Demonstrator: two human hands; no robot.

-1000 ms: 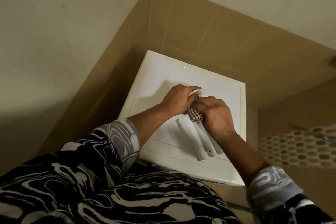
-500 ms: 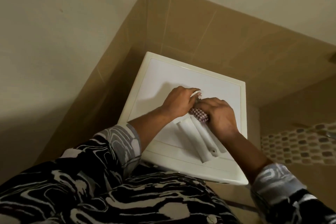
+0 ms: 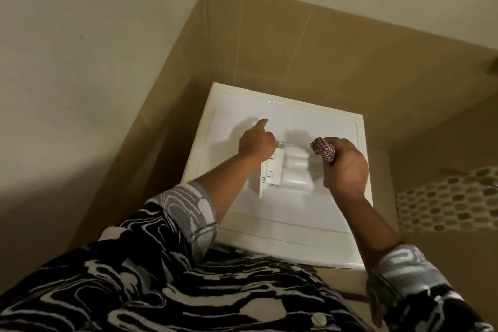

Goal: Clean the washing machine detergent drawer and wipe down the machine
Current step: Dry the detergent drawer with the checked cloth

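Left hand [image 3: 257, 143] grips the drawer [image 3: 285, 172] by its far end, forefinger sticking out. The drawer sits on the machine [image 3: 269, 116] top. Right hand [image 3: 347, 170] clutches the bunched cloth [image 3: 323, 149], just clear. With only that one-corner hold, the drawer could twist loose and skid off the front edge.

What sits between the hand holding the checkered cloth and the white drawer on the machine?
Nothing visible. The right hand holds the bunched cloth just right of the drawer, with only bare machine top in the gap. The left hand grips the drawer's far left end, clear of it.
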